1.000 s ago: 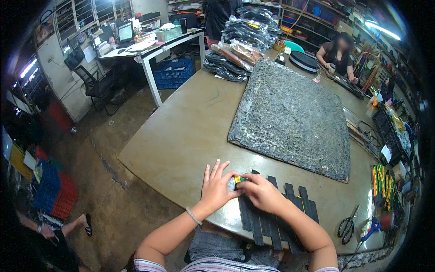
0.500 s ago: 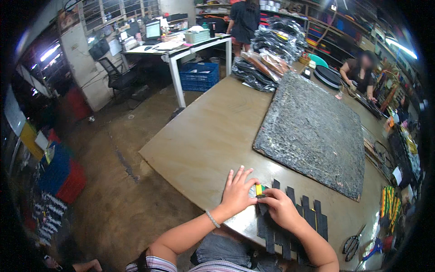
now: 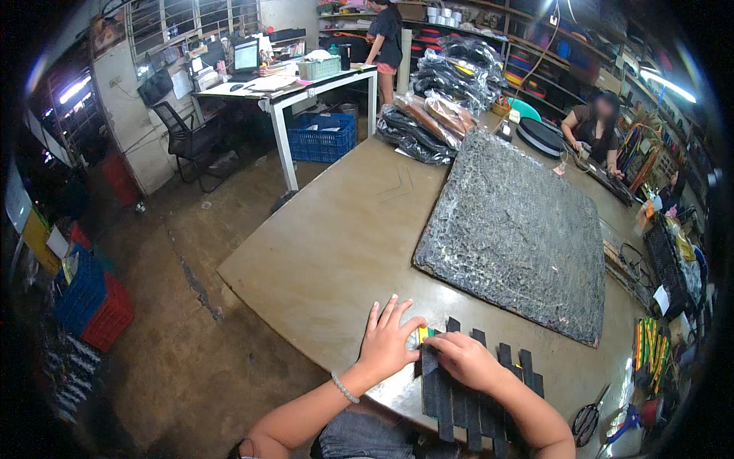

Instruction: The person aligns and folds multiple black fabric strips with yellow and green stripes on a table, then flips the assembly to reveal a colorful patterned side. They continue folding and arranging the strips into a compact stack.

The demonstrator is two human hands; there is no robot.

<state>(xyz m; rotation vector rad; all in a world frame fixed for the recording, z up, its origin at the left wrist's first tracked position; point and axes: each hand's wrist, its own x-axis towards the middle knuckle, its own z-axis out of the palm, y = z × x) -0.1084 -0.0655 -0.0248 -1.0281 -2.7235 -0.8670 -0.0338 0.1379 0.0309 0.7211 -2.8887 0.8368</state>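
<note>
No lettering, label, number or sign can be read on anything here.

Brown table (image 3: 321,252): rough grey slab (image 3: 520,237), black strips (image 3: 433,394), scissors (image 3: 587,421), plastic-wrapped bundles (image 3: 459,80) on top.

A grey slab (image 3: 512,237) lies flat on the tabletop (image 3: 306,252). Wrapped packs (image 3: 459,80) are stacked at the tabletop's far left corner. Scissors (image 3: 595,409) lie toward its near right corner. The desk (image 3: 284,149) carries a monitor (image 3: 245,56) and, near its right end, a basket (image 3: 319,69). A crate (image 3: 325,138) sits beneath.
</note>
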